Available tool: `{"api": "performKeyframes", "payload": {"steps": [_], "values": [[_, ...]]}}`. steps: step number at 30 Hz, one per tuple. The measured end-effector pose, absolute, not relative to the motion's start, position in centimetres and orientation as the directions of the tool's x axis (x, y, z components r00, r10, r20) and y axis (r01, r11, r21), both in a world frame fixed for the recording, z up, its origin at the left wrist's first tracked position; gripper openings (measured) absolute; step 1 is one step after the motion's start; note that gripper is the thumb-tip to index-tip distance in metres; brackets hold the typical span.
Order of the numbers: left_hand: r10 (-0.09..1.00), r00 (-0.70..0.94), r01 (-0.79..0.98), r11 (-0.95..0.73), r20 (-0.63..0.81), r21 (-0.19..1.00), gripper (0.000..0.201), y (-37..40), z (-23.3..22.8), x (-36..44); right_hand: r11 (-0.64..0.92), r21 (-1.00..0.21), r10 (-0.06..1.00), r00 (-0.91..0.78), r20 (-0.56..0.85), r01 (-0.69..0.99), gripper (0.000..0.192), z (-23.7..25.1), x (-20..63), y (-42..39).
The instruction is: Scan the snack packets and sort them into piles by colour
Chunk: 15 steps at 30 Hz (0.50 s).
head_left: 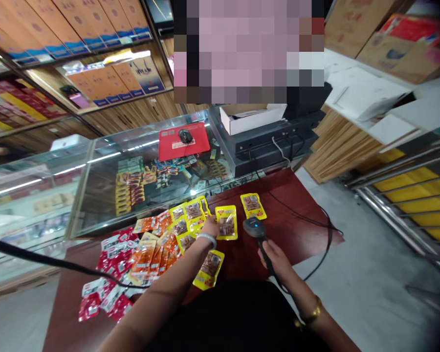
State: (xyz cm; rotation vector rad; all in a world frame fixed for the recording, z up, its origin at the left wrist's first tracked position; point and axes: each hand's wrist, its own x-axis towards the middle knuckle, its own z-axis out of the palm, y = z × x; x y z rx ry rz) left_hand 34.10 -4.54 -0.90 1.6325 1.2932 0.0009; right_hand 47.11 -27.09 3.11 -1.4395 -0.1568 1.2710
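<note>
My right hand (275, 256) is wrapped round the handle of a black barcode scanner (253, 229), whose small blue light is lit. My left hand (210, 227) is closed at the left edge of a yellow snack packet (227, 224) with a clear window; its fingertips are partly hidden. Another yellow packet (253, 206) lies apart, beyond the scanner head. More yellow packets (193, 210) are heaped beside my left hand, and one (209, 269) lies under my left wrist. Orange packets (146, 256) and red-and-white packets (112, 252) spread leftward across the dark red table (297, 215).
Behind the table stands a glass display counter (102, 166), with a red mouse pad (168, 151) and a black mouse (185, 136). A dark cash-register base (264, 146) carries a white box (254, 120). A black cable (297, 211) crosses the table's right side. A metal rack (407, 190) stands right.
</note>
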Motion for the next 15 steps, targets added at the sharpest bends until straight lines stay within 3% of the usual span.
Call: {"api": "performKeyframes", "payload": {"steps": [5,9,15], "values": [[0.78,0.383,0.501,0.274,-0.494,0.821,0.026,-3.6,-1.5,36.1,-0.374,-0.772,0.738,0.339,-0.583,-0.513,0.057,3.8,46.5,-27.1],[0.786,0.395,0.434,0.296,-0.475,0.851,0.028,-3.7,-1.7,37.5,-0.392,-0.777,0.752,0.314,-0.579,-0.493,0.067,3.2,45.7,-27.2],[0.698,0.435,0.396,0.419,-0.569,0.817,0.024,-4.9,-1.9,41.0,-0.333,-0.798,0.769,0.345,-0.538,-0.503,0.063,2.8,45.6,-27.1]]}}
